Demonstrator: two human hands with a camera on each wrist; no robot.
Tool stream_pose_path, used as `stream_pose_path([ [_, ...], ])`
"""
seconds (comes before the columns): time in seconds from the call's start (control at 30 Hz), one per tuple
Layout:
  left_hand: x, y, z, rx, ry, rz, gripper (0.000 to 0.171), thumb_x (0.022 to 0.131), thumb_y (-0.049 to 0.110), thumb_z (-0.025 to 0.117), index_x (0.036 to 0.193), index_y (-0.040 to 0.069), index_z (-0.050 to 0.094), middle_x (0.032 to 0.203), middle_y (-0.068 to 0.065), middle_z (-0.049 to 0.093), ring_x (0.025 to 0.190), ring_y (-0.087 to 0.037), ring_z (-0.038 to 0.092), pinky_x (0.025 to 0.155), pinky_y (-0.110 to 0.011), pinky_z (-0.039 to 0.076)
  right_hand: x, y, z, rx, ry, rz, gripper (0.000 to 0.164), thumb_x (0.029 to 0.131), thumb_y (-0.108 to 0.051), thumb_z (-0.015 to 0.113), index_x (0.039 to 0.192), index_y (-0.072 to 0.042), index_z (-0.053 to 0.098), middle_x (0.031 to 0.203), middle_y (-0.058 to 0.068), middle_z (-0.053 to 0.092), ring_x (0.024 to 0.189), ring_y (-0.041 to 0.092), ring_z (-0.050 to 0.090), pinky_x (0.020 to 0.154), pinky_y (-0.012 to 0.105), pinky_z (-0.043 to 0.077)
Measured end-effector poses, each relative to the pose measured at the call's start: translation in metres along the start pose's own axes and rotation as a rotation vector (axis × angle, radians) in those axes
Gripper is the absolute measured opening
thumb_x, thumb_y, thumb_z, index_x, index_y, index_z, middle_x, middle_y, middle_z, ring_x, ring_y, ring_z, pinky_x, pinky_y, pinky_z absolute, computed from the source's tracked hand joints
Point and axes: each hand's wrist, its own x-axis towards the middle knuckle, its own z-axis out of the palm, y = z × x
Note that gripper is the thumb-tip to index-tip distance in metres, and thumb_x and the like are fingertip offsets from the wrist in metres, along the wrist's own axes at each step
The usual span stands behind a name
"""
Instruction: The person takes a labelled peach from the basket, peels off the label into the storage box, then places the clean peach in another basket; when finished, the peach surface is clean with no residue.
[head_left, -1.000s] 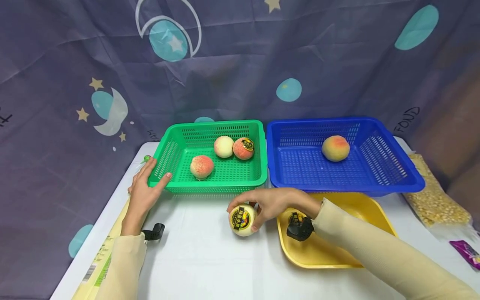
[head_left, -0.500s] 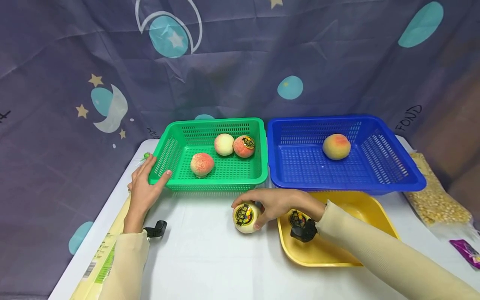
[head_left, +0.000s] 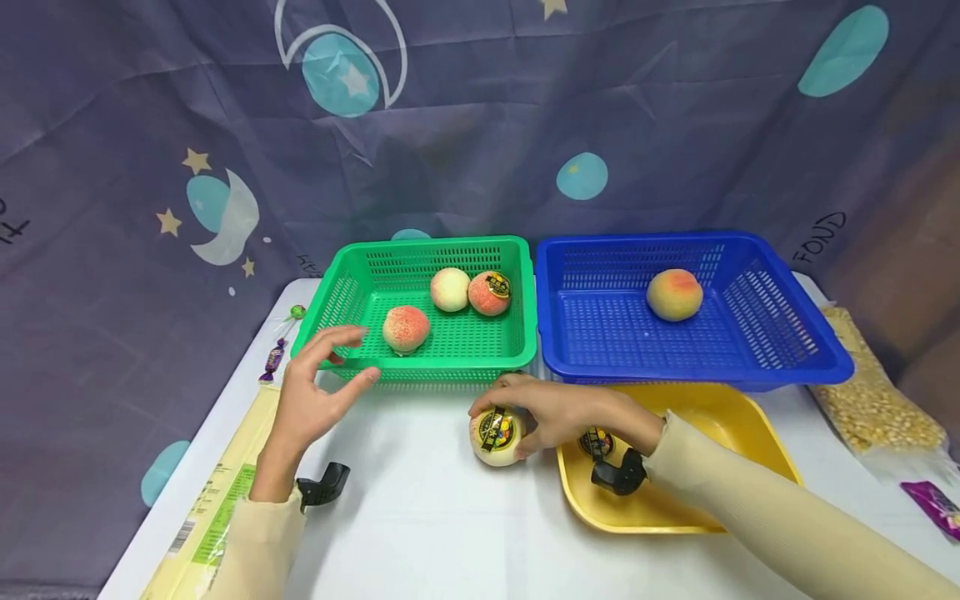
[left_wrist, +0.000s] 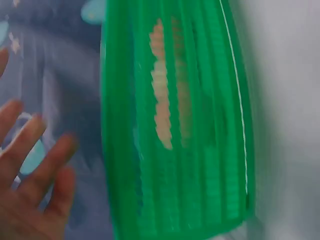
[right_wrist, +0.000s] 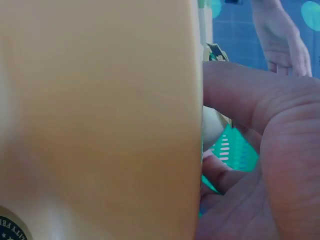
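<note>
My right hand [head_left: 562,410] grips a pale peach [head_left: 495,440] with a black fruit label, just in front of the green basket [head_left: 435,364]. Thumb and fingers curl round its sides. In the right wrist view the yellow basin's wall [right_wrist: 100,120] covers most of that peach. My left hand [head_left: 318,396] hovers by the green basket's front left corner, fingers apart and holding nothing. The left wrist view shows that hand [left_wrist: 35,175] beside the basket's slatted side [left_wrist: 210,150]. Inside the green basket lie a red-blushed peach [head_left: 406,328], a pale one [head_left: 450,290] and a labelled one [head_left: 487,298].
A blue basket [head_left: 697,371] with one peach [head_left: 674,295] stands at the right. The yellow basin [head_left: 660,521] holds a labelled fruit [head_left: 597,442], partly hidden by my wrist. Wrapped candy [head_left: 273,360], a lollipop [head_left: 297,312] and a long yellow packet [head_left: 217,500] line the left edge.
My left hand has come off the green basket's left corner and moved right, uncovering the candy and lollipop. My right hand has shifted slightly right with the peach.
</note>
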Motion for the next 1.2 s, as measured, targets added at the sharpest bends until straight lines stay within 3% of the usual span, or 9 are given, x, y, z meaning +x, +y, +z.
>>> stream_pose_path([
  [0.1, -0.010, 0.012, 0.008, -0.074, -0.180, -0.016, 0.041, 0.080, 0.002, 0.084, 0.118, 0.015, 0.074, 0.108, -0.005, 0.074, 0.091, -0.014, 0.067, 0.078, -0.028, 0.049, -0.002, 0.000, 0.001, -0.019, 0.016, -0.008, 0.070, 0.080, -0.009, 0.083, 0.143, -0.022, 0.056, 0.139, -0.001, 0.055, 0.127, 0.018, 0.047, 0.110, 0.041, 0.041],
  [0.2, -0.019, 0.016, 0.018, -0.110, -0.389, -0.115, 0.039, 0.084, 0.012, 0.083, 0.121, 0.019, 0.071, 0.109, -0.002, 0.074, 0.090, -0.019, 0.070, 0.078, -0.029, 0.051, -0.005, -0.001, 0.002, -0.044, 0.034, -0.004, 0.069, 0.080, -0.008, 0.082, 0.142, -0.025, 0.057, 0.137, 0.000, 0.055, 0.125, 0.017, 0.046, 0.108, 0.041, 0.042],
  [0.3, -0.027, 0.015, 0.034, -0.111, -0.563, -0.227, 0.056, 0.084, 0.024, 0.085, 0.135, 0.020, 0.063, 0.122, -0.005, 0.071, 0.102, -0.026, 0.070, 0.081, -0.032, 0.053, -0.008, -0.004, 0.003, -0.069, 0.052, 0.007, 0.067, 0.081, -0.008, 0.081, 0.142, -0.026, 0.058, 0.132, 0.000, 0.054, 0.120, 0.017, 0.046, 0.104, 0.040, 0.042],
  [0.43, -0.033, 0.012, 0.067, -0.102, -0.687, -0.299, 0.088, 0.079, 0.035, 0.089, 0.153, 0.019, 0.043, 0.146, -0.005, 0.059, 0.130, -0.029, 0.058, 0.091, -0.039, 0.050, -0.012, -0.006, 0.005, -0.101, 0.075, 0.023, 0.065, 0.082, -0.010, 0.081, 0.141, -0.028, 0.059, 0.126, -0.001, 0.052, 0.115, 0.015, 0.045, 0.101, 0.039, 0.043],
  [0.57, -0.036, 0.010, 0.098, -0.125, -0.685, -0.310, 0.098, 0.076, 0.037, 0.091, 0.155, 0.019, 0.036, 0.153, 0.001, 0.053, 0.143, -0.023, 0.047, 0.102, -0.050, 0.046, -0.016, -0.008, 0.006, -0.101, 0.105, 0.014, 0.064, 0.082, -0.008, 0.081, 0.140, -0.026, 0.060, 0.124, 0.000, 0.053, 0.113, 0.015, 0.046, 0.099, 0.038, 0.044],
  [0.67, -0.036, 0.008, 0.110, -0.147, -0.645, -0.304, 0.094, 0.074, 0.034, 0.093, 0.151, 0.020, 0.041, 0.148, 0.004, 0.058, 0.143, -0.021, 0.047, 0.105, -0.057, 0.044, -0.019, -0.008, 0.006, -0.073, 0.131, 0.008, 0.065, 0.084, -0.008, 0.080, 0.143, -0.023, 0.058, 0.127, 0.001, 0.054, 0.114, 0.017, 0.047, 0.097, 0.038, 0.046],
  [0.8, -0.035, 0.005, 0.114, -0.166, -0.655, -0.299, 0.091, 0.073, 0.033, 0.093, 0.149, 0.025, 0.044, 0.147, 0.006, 0.058, 0.144, -0.021, 0.045, 0.110, -0.060, 0.040, -0.023, -0.008, 0.005, 0.000, 0.170, 0.008, 0.068, 0.085, -0.008, 0.079, 0.147, -0.019, 0.055, 0.133, 0.004, 0.057, 0.116, 0.020, 0.052, 0.097, 0.043, 0.050],
  [0.93, -0.035, 0.003, 0.114, -0.181, -0.679, -0.291, 0.088, 0.075, 0.033, 0.091, 0.150, 0.028, 0.045, 0.147, 0.006, 0.058, 0.144, -0.022, 0.045, 0.111, -0.061, 0.038, -0.026, -0.005, 0.006, 0.077, 0.232, 0.000, 0.059, 0.087, -0.010, 0.077, 0.142, -0.011, 0.058, 0.133, 0.006, 0.061, 0.113, 0.024, 0.057, 0.093, 0.049, 0.054],
  [1.2, -0.035, 0.007, 0.113, -0.164, -0.690, -0.292, 0.081, 0.076, 0.034, 0.091, 0.146, 0.031, 0.050, 0.145, 0.009, 0.057, 0.138, -0.020, 0.047, 0.110, -0.055, 0.038, -0.022, -0.006, 0.012, 0.104, 0.356, 0.101, 0.033, 0.092, -0.017, 0.075, 0.124, -0.011, 0.072, 0.115, 0.004, 0.070, 0.099, 0.025, 0.062, 0.083, 0.042, 0.055],
])
